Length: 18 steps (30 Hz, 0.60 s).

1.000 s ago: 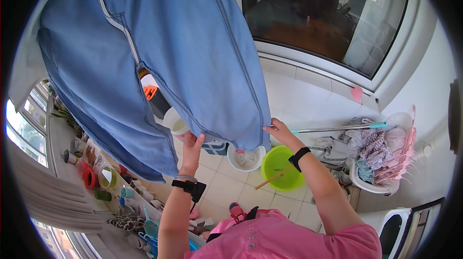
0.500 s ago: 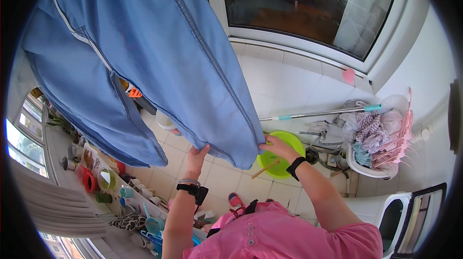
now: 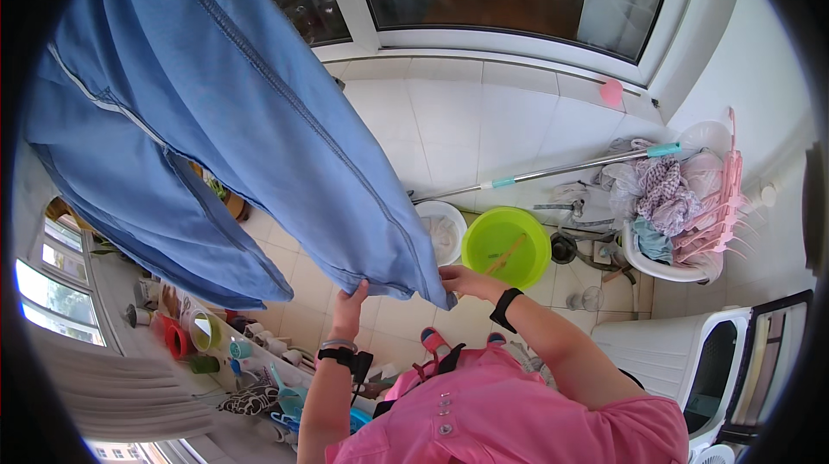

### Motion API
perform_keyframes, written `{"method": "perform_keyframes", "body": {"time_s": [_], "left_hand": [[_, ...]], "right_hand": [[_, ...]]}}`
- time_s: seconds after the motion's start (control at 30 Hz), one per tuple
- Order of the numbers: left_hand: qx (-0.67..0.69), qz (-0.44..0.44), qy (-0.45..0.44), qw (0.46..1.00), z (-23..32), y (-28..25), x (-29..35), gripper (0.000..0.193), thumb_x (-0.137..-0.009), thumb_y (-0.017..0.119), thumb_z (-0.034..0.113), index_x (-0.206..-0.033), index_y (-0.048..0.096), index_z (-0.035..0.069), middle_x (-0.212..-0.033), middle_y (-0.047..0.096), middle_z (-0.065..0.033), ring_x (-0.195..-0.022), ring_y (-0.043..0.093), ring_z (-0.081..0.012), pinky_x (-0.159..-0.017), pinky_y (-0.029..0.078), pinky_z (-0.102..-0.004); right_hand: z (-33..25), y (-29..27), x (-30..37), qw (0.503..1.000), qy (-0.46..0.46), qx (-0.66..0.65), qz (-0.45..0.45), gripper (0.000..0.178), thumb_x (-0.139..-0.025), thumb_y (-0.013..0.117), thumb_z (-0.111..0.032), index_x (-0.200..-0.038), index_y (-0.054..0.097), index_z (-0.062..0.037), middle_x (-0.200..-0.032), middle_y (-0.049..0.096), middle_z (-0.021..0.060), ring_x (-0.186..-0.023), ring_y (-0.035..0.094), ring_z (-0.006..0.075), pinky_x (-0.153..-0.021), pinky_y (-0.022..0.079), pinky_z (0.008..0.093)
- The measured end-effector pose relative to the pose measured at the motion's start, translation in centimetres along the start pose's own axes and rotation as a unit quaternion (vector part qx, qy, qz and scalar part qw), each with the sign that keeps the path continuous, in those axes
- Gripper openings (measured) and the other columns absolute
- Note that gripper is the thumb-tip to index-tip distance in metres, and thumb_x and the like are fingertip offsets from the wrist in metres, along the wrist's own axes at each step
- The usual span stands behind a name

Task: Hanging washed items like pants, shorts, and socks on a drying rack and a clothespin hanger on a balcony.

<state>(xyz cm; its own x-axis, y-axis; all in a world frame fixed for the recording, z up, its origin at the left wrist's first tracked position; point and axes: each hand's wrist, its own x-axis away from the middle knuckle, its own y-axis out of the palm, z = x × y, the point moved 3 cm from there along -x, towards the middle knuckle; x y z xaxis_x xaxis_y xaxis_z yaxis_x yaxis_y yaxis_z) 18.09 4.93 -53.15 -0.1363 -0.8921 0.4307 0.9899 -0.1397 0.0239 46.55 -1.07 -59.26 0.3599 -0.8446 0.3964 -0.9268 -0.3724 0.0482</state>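
A pair of blue trousers (image 3: 285,144) hangs from the upper left, with overlocked seams showing along the legs and a white strip at the crotch seam. The lower end of the nearer leg is stretched between my hands. My left hand (image 3: 348,308) pinches the left side of that hem, thumb up. At the hem's right corner, my right hand (image 3: 471,282) is closed on the cloth. The other trouser leg (image 3: 233,270) dangles free to the left. What holds the trousers at the top is out of view.
Below stand a green basin (image 3: 527,270) with a wooden stick and a white basin (image 3: 442,226) with cloth in it. A metal pole (image 3: 553,174) slants to a white basket (image 3: 665,272) of laundry and pink hangers (image 3: 732,196). Shelf items crowd the left; a white appliance (image 3: 665,352) stands right.
The view has shifted, so the trousers sit further left and the white basin shows more fully. Both hands keep hold of the hem, and the leg slants more.
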Motion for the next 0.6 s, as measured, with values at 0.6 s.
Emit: {"method": "perform_keyframes", "body": {"time_s": [0.6], "left_hand": [[0.020, 0.057, 0.031, 0.998, 0.2, -2.0, 1.8, 0.046, -0.094, 0.058, 0.023, -0.127, 0.048, -0.007, -0.120, 0.058, -0.0122, -0.107, 0.056, -0.0195, -0.095, 0.045, -0.0334]], "right_hand": [[-11.0, -3.8, -1.5, 0.963, -0.168, -0.025, 0.207, 0.057, -0.095, 0.052, -0.037, -0.141, 0.037, -0.0065, -0.140, 0.044, 0.0121, -0.130, 0.039, 0.0221, -0.102, 0.036, 0.0326]]}}
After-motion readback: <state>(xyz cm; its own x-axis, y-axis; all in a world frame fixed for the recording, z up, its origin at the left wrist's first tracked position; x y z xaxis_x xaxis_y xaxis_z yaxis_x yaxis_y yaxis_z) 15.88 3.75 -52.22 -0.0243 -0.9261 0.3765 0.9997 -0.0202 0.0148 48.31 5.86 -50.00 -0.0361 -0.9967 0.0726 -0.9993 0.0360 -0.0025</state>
